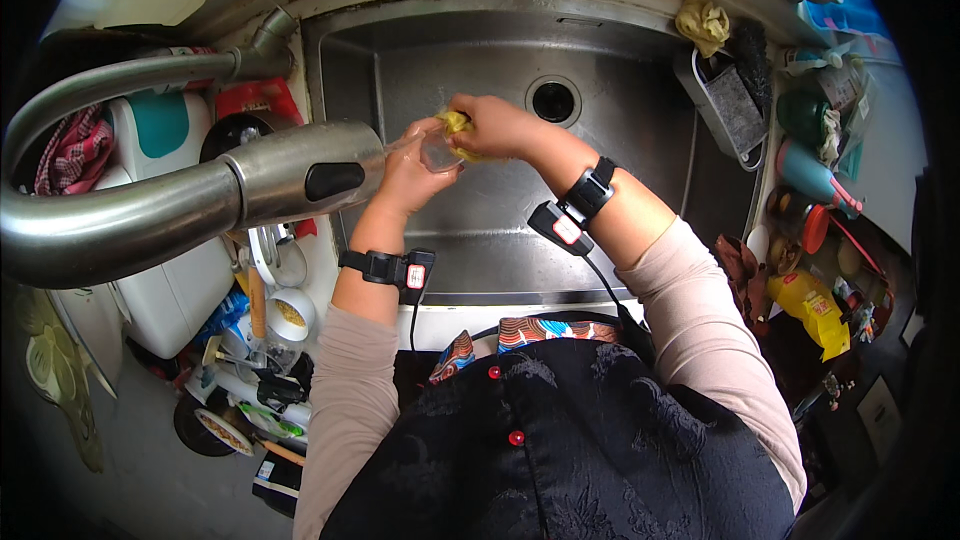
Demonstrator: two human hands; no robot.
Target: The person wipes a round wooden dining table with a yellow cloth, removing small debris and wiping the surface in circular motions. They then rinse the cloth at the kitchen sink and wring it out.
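Observation:
Over the left part of a steel sink (620, 190), my left hand (402, 180) grips a small clear vessel, perhaps a glass (437, 152). My right hand (497, 127) presses a crumpled yellow cloth (456, 124) against its rim and side. Both hands are closed and close together, and the fingers partly cover the vessel. The head of a pull-out faucet (310, 172) reaches in from the left, just beside my left hand. A thin stream of water seems to run from it onto that hand.
A round drain (553, 101) lies beyond my right wrist. At the sink's back right corner hangs a grey caddy (722, 105), with another yellow cloth (703, 26) above it. Bowls, bottles and utensils crowd both counters. Cabled straps (588, 195) sit on my forearms.

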